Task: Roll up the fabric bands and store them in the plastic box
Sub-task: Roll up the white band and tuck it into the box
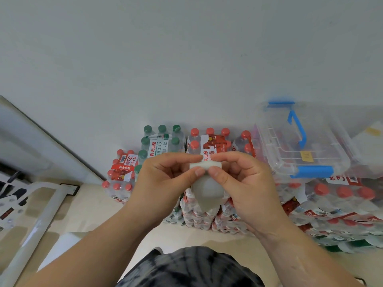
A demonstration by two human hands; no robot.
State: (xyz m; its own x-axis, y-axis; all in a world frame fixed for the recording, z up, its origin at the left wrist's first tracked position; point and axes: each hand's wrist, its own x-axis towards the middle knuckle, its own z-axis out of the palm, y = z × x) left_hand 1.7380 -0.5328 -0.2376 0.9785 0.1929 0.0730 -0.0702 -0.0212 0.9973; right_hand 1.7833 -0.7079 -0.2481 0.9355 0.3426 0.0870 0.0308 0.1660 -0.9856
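A white fabric band [207, 186] is partly wound into a small roll at its top, and its loose tail hangs down between my hands. My left hand [163, 179] pinches the roll's left end between thumb and fingers. My right hand [242, 181] pinches the right end the same way. Both hands are held up in front of my chest, above stacked bottle packs. The clear plastic box [335, 148], with a blue handle and blue latches and its lid on, sits to the right on top of the packs, a short way from my right hand.
Shrink-wrapped packs of water bottles with red caps [209, 141] and green caps [161, 139] are stacked against the pale wall. A white metal frame [41, 208] stands on the tan floor at the left. My dark patterned shorts [192, 268] fill the bottom edge.
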